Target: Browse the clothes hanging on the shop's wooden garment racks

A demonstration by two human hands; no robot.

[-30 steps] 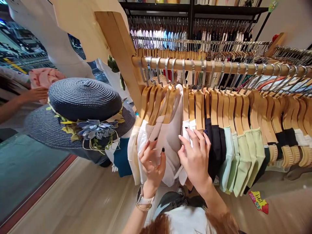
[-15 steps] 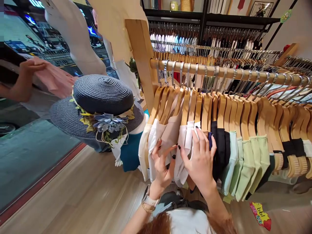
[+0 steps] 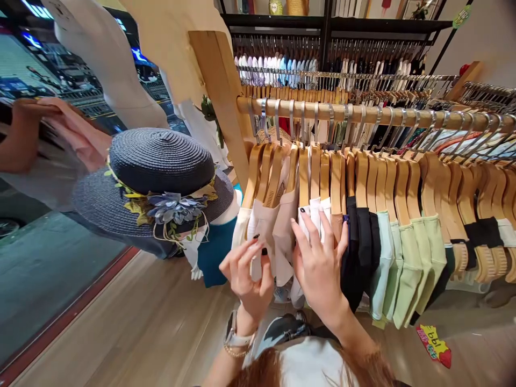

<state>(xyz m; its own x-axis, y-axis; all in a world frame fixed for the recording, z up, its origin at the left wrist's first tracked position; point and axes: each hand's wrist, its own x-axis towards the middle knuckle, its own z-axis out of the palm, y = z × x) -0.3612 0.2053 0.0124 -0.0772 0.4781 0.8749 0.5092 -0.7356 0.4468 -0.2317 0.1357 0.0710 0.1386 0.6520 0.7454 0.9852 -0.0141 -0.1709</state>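
Note:
A wooden clothes rail (image 3: 363, 115) runs across the view, carrying wooden hangers (image 3: 334, 177) on metal hooks. My right hand (image 3: 320, 271) rests with spread fingers on white garments (image 3: 314, 212), next to black garments (image 3: 358, 242). My left hand (image 3: 248, 279) hovers just below a beige garment (image 3: 284, 236), its fingers apart and holding nothing I can see. Mint-green garments (image 3: 409, 263) hang further right. A watch and bracelet (image 3: 236, 338) circle my left wrist.
A navy straw hat (image 3: 161, 161) with a blue flower sits beside the rail's left end. Further left, another person's hand (image 3: 28, 129) touches pink cloth (image 3: 76, 134). A second loaded rack (image 3: 278, 70) stands behind, and a red-yellow tag (image 3: 433, 344) lies on the wooden floor (image 3: 141, 322).
My left hand has moved left, off the white garments toward the beige one. The other person's hand has shifted along the pink cloth. My right hand stays on the white garments.

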